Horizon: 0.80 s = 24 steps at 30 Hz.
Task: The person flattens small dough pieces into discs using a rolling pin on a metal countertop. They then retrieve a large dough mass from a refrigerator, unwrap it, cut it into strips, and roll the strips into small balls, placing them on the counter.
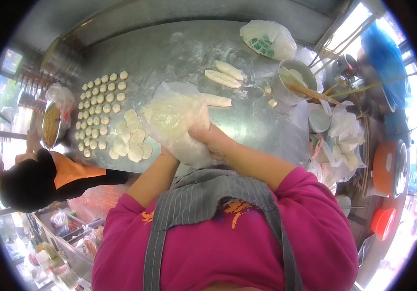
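Note:
Both my hands hold a clear plastic bag (174, 112) with pale dough inside, above the near edge of a floured metal table (172, 51). My right hand (206, 135) grips the bag's right side, thumb on top. My left hand (169, 154) is under its lower left side, mostly hidden. One dough roll (217, 100) lies partly behind the bag, and two more dough rolls (223, 79) lie beyond it. To the left are flattened dough rounds (135, 151), overlapping in a pile, beside rows of small dough balls (101, 98).
At the right stand a metal pot (280, 85) with a wooden stick across it and a tied white bag (266, 40). A bowl of filling (52, 125) is at the left edge, near a co-worker (30, 178) in black and orange. Plastic bags (347, 131) hang or lie at far right.

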### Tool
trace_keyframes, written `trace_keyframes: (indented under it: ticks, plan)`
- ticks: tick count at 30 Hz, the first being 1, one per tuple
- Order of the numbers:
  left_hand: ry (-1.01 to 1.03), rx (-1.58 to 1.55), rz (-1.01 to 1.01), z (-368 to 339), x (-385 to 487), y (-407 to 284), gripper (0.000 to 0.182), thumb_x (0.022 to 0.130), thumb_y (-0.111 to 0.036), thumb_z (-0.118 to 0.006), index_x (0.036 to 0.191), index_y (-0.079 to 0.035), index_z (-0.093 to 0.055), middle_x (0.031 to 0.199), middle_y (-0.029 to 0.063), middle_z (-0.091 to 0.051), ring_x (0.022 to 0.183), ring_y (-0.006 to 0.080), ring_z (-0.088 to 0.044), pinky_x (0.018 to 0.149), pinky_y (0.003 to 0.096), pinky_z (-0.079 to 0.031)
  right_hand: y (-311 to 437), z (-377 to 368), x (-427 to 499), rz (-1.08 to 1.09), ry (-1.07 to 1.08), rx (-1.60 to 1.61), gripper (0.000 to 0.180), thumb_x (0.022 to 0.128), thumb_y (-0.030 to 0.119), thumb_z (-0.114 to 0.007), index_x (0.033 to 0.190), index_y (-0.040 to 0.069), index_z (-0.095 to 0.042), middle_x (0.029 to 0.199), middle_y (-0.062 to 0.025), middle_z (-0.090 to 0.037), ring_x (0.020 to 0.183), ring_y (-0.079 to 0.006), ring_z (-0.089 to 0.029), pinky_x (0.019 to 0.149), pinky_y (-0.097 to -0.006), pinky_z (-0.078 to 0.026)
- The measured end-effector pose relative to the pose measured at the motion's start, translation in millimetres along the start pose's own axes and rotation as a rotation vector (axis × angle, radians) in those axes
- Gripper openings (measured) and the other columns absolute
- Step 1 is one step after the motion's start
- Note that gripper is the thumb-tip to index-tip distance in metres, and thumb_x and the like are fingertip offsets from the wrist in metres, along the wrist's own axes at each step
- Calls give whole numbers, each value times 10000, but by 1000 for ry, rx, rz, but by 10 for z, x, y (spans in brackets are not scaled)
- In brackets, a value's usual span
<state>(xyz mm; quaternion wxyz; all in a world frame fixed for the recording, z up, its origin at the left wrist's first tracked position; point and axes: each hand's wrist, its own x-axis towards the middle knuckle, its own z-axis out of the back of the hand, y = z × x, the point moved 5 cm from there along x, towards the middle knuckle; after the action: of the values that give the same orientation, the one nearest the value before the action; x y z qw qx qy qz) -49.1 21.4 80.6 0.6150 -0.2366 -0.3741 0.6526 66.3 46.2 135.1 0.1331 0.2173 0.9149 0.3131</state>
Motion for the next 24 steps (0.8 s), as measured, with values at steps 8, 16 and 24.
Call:
trace_keyframes:
  ticks: [8, 16, 24]
  plan:
    - [-288, -1, 234, 268, 447, 274, 195, 843, -153, -551, 981, -29, -614, 961, 154, -639, 922, 334, -591, 805, 378, -474, 116, 736, 237, -282, -421, 274, 496, 876, 236, -621, 1285, 23, -436, 1182, -158, -568, 1047, -324, -588, 851, -491, -510]
    - [-151, 409, 142, -224, 68, 790, 363, 792, -149, -597, 1147, -75, -568, 1217, 157, -517, 1130, 379, -466, 967, 461, -371, 2058, 2045, 1513, -172, -462, -500, 530, 810, 221, -714, 1227, -25, -496, 1139, -164, -594, 994, -264, -611, 779, -396, -558]
    - [-13, 588, 175, -442, -119, 894, 489, 782, -241, -605, 1247, -120, -515, 1385, 135, -387, 1291, 370, -337, 1053, 507, -278, 2449, 2864, 2156, 21, -667, -1990, 484, 796, 293, -643, 1202, 43, -558, 1168, -165, -603, 1086, -298, -576, 942, -398, -438]
